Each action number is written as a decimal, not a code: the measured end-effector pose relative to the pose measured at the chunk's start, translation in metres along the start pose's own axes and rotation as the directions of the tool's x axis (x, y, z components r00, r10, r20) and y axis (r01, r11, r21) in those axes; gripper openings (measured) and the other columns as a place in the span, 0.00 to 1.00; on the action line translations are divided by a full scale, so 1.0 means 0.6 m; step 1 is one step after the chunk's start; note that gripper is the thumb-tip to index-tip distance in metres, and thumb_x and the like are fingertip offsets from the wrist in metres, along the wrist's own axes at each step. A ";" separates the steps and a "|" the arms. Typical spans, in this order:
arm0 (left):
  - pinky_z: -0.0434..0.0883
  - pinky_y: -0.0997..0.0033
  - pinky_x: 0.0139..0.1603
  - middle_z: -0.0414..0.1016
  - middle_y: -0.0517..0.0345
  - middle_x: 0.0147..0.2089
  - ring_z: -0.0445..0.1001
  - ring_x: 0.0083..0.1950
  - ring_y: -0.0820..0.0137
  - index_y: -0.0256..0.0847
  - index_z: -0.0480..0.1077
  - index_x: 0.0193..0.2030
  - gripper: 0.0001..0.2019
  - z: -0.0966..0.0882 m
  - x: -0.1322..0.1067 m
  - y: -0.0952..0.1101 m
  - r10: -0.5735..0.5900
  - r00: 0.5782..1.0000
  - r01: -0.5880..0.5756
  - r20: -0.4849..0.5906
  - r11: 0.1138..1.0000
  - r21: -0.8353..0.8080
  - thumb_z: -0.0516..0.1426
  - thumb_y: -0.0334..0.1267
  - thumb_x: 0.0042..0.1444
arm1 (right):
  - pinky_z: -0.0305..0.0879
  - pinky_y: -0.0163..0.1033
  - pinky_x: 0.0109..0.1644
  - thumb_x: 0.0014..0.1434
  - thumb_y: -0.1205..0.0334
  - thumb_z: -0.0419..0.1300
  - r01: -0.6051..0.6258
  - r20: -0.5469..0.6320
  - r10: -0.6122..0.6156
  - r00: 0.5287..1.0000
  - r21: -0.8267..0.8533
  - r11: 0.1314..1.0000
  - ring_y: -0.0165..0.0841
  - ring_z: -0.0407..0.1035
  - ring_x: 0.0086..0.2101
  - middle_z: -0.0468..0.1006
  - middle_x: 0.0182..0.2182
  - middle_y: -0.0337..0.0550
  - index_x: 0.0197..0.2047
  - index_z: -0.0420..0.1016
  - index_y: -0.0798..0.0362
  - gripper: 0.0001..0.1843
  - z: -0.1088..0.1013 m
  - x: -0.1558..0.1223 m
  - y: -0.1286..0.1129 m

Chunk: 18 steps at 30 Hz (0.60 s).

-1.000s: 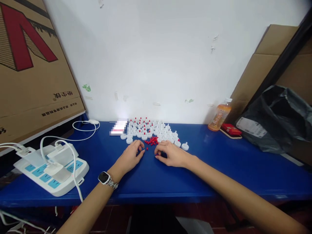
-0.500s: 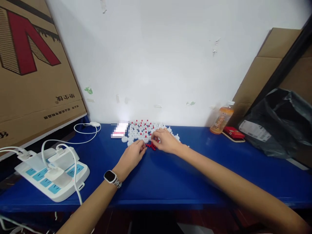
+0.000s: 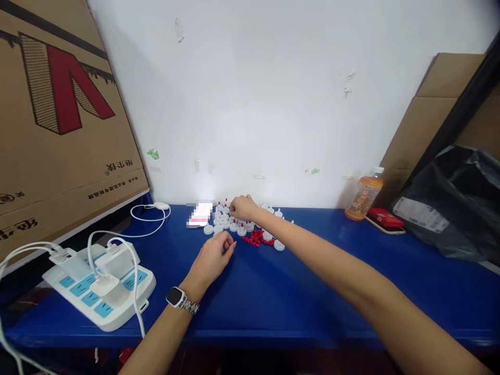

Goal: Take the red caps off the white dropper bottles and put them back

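White nozzle caps (image 3: 208,229) lie in a group by the wall, several with small red tips on their spouts. A pile of loose red tips (image 3: 255,239) sits in front of them. My right hand (image 3: 242,208) reaches over the far part of the group, its fingers bent together and touching or just above the caps. What is between those fingers is hidden. Close to the near left edge of the group, my left hand (image 3: 213,256) rests with curled fingers and thumb drawn in. I cannot see whether it holds anything. A white cap (image 3: 279,245) lies right of the pile.
A lit phone-like object (image 3: 200,214), blurred out, stands left of the caps. At left are a power strip (image 3: 113,317) with chargers and white cables, and a large carton (image 3: 128,130). An orange drink bottle (image 3: 364,195), a red box (image 3: 386,217) and a dark plastic bag (image 3: 449,208) are at right.
My right hand has moved from the red pile, away from me and slightly left, over the far caps. The left hand stays nearby. The view has shifted a little, and the red pile now shows.
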<state>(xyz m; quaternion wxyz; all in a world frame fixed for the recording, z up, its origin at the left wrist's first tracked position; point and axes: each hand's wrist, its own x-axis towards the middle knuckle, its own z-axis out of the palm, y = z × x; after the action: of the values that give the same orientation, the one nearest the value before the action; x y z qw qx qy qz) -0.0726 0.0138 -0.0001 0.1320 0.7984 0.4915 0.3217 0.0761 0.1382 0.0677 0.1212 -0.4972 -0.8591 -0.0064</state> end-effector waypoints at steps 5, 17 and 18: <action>0.71 0.62 0.46 0.69 0.51 0.45 0.72 0.47 0.61 0.42 0.67 0.45 0.08 -0.010 -0.004 0.018 0.038 0.972 -0.025 -0.234 0.998 0.055 0.50 0.42 0.66 | 0.62 0.38 0.46 0.63 0.61 0.57 0.035 -0.243 0.043 0.969 0.308 0.951 0.33 0.73 0.36 0.83 0.35 0.45 0.40 0.81 0.55 0.11 -0.017 -0.052 0.011; 0.71 0.58 0.49 0.72 0.51 0.47 0.74 0.46 0.61 0.43 0.64 0.55 0.18 0.002 -0.015 0.039 0.119 0.990 -0.124 0.079 0.990 0.068 0.45 0.51 0.69 | 0.60 0.41 0.45 0.65 0.60 0.58 0.116 -0.283 0.025 0.959 0.469 0.876 0.34 0.68 0.37 0.80 0.35 0.42 0.41 0.79 0.51 0.09 0.011 -0.263 0.018; 0.71 0.58 0.47 0.71 0.52 0.46 0.74 0.45 0.61 0.43 0.65 0.54 0.18 0.002 -0.016 0.039 0.097 0.991 -0.103 0.091 0.992 0.067 0.45 0.51 0.68 | 0.58 0.43 0.48 0.64 0.62 0.59 0.115 -0.282 -0.008 0.959 0.363 0.925 0.36 0.68 0.39 0.80 0.36 0.43 0.40 0.79 0.51 0.07 0.013 -0.268 0.024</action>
<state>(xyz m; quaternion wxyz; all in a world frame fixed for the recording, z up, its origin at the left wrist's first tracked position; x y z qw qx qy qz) -0.0583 -0.0057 0.0079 0.1087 0.8396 0.4558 0.2747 0.1635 0.0091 0.0242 0.3321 -0.4315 -0.8344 0.0855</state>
